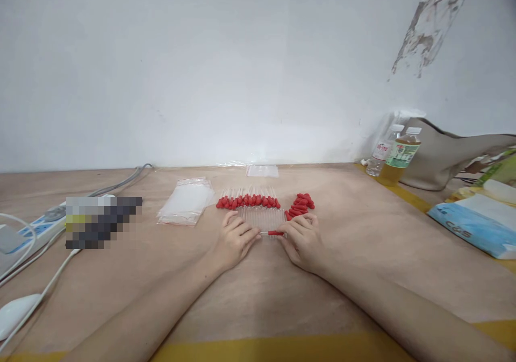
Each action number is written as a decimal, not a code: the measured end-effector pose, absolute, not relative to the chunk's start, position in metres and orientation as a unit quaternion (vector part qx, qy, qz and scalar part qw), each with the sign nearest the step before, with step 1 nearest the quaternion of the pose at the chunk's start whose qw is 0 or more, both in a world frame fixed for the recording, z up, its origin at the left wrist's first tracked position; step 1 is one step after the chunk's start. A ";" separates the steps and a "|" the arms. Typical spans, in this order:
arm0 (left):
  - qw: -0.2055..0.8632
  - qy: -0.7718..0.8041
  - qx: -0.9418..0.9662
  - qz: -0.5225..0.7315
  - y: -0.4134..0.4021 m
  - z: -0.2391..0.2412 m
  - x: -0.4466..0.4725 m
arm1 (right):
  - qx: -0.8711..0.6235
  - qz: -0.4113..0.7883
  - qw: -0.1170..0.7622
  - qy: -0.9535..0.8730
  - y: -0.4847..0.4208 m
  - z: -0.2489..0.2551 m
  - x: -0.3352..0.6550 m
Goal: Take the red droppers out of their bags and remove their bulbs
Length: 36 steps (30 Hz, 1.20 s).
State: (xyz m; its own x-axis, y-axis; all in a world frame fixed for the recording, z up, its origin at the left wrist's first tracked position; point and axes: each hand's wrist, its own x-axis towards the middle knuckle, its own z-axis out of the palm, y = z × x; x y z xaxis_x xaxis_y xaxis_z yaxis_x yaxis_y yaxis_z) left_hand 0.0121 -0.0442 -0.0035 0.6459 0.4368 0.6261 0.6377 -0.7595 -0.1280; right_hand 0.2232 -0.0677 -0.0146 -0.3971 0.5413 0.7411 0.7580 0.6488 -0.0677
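Note:
Between my two hands lies one dropper (271, 233), a clear glass tube with a red rubber bulb. My left hand (237, 239) pinches its glass end and my right hand (301, 238) pinches the red bulb end. Just beyond my fingers is a batch of bare glass tubes (261, 218). Behind them a row of assembled droppers with red bulbs (248, 201) lies side by side. A small heap of loose red bulbs (300, 204) sits right by my right hand.
A stack of clear plastic bags (186, 207) lies left of the droppers, another bag (262, 170) by the wall. A power strip (42, 223), cables and a white mouse (16, 312) are at the left. Two bottles (397, 155), a bag and a tissue pack (475, 223) stand right.

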 end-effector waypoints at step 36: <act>0.113 -0.425 -0.822 -0.361 -0.027 -0.009 -0.033 | -0.398 -0.077 0.423 -0.810 -0.060 -0.007 0.264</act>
State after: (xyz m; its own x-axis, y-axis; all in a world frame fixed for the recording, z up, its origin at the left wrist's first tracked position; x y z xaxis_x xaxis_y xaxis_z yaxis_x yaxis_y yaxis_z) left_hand -0.0328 -0.0265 -0.0090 0.3772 0.6173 0.6904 0.7808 -0.6128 0.1214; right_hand 0.2636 -0.0601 -0.0071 -0.3256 0.5800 0.7468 0.7096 0.6718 -0.2124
